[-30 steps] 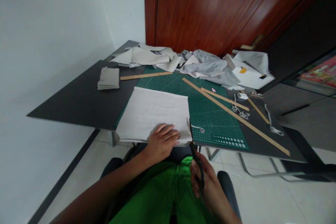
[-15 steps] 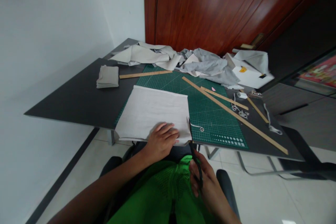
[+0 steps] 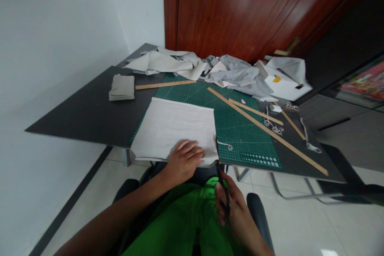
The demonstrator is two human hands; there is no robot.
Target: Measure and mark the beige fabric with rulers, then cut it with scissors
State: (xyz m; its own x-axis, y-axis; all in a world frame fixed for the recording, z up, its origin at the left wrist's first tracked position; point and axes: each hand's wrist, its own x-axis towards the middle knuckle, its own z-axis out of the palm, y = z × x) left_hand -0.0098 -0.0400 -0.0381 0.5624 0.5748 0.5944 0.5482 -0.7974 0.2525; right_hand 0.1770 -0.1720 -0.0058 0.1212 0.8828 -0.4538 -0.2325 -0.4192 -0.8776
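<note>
The person's left hand [image 3: 184, 160] lies palm down near the front edge of the pale cloth [image 3: 177, 126], its fingers slightly spread and resting on the fabric. The right hand [image 3: 234, 204] holds the black scissors [image 3: 225, 196], its fingers curled around the handles; whether they press together cannot be told. The blades point away from those fingers, along the cloth's right edge, just beside the left fingertips.

The cloth reaches beyond and to the left of the left fingers, lying partly on a green cutting mat [image 3: 240, 126]. A curled white string [image 3: 229, 147] lies on the mat beyond the right fingers. Farther off, to the right, a long wooden ruler [image 3: 270, 133] slants over the mat and table [image 3: 81, 106]. Well beyond the left fingers, to the left, sits a folded cloth stack [image 3: 122, 87]; crumpled fabric [image 3: 240, 76] lies farthest ahead.
</note>
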